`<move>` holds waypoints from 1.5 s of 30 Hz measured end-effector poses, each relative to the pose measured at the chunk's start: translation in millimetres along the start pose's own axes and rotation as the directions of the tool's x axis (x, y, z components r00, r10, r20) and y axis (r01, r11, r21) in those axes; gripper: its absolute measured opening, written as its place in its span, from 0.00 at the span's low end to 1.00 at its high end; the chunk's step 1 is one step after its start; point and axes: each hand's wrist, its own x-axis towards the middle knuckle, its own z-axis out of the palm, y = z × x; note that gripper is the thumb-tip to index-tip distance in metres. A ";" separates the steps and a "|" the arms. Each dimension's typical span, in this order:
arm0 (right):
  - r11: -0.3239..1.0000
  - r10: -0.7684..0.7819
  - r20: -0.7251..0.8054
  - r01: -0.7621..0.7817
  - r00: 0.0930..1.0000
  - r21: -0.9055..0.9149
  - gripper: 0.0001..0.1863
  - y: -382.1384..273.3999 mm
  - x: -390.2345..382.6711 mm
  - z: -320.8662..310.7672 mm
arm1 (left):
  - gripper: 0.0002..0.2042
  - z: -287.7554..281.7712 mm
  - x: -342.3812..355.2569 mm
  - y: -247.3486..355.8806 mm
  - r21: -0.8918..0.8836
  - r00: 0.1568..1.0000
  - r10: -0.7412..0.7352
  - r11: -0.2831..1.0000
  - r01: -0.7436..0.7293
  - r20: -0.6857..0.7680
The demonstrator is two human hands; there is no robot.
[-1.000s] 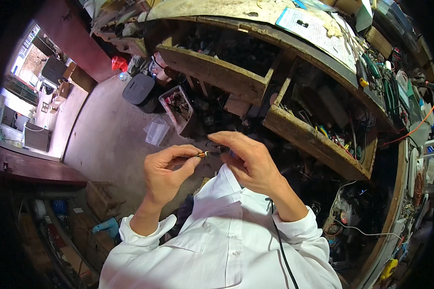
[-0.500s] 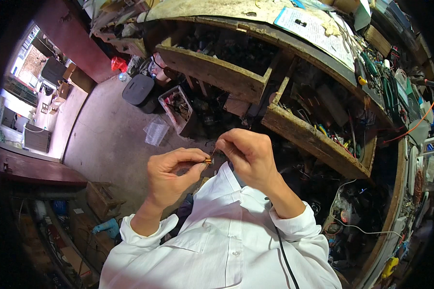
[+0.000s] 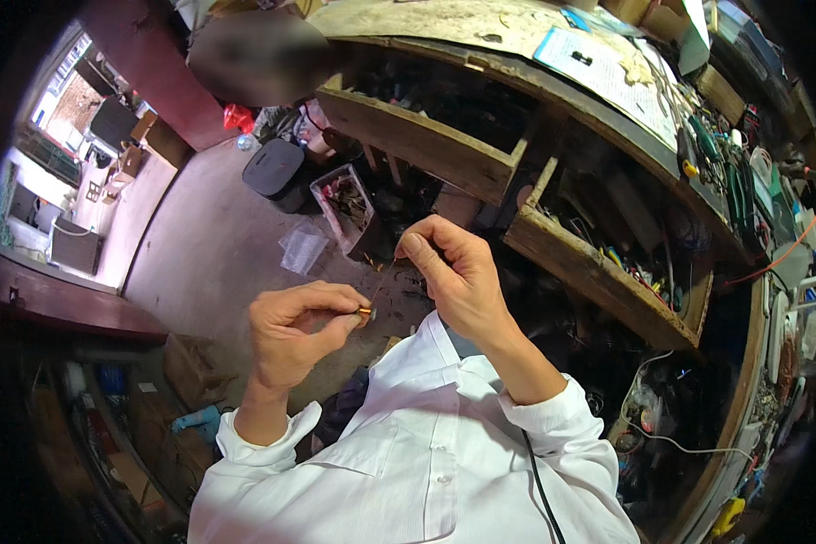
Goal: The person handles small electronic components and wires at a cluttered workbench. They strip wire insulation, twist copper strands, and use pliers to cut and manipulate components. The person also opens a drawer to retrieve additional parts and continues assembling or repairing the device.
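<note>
My left hand [image 3: 299, 319] pinches a small copper-coloured coil [image 3: 364, 311] between thumb and fingertips; a bit of pale green shows at its end. From it a thin copper wire [image 3: 383, 280] slants up to the right. The upper end of this wire is pinched by my right hand [image 3: 458, 276], raised a little higher than the left. Both hands are in the air in front of my white shirt, apart from each other. The fingers partly cover the coil.
Two open wooden drawers [image 3: 417, 136] full of small parts jut from the cluttered workbench [image 3: 408, 23]. Hand tools [image 3: 716, 168] lie at the right. On the floor are a dark bin [image 3: 274, 169], an open box of scraps [image 3: 344, 213] and a clear plastic bag [image 3: 301, 249].
My hands have moved apart: the left went left and slightly down, the right slightly up. A longer stretch of wire now shows between them.
</note>
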 end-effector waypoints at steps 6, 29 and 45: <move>0.886 -0.254 0.173 0.300 0.952 -0.354 0.19 -0.4 -2.7 21.2 | 0.09 -10.8 -3.1 11.6 -0.063 0.970 -0.098 0.994 0.086 -0.222; 0.908 -0.263 0.327 0.347 0.908 -0.234 0.05 -15.0 -9.4 32.0 | 0.07 -16.6 -6.8 -0.1 -0.202 0.924 -0.085 0.979 0.009 -0.372; 0.884 -0.149 0.268 0.250 0.952 -0.396 0.11 5.2 -10.6 40.0 | 0.09 -20.1 -20.2 2.5 -0.113 0.979 0.018 0.993 -0.042 -0.205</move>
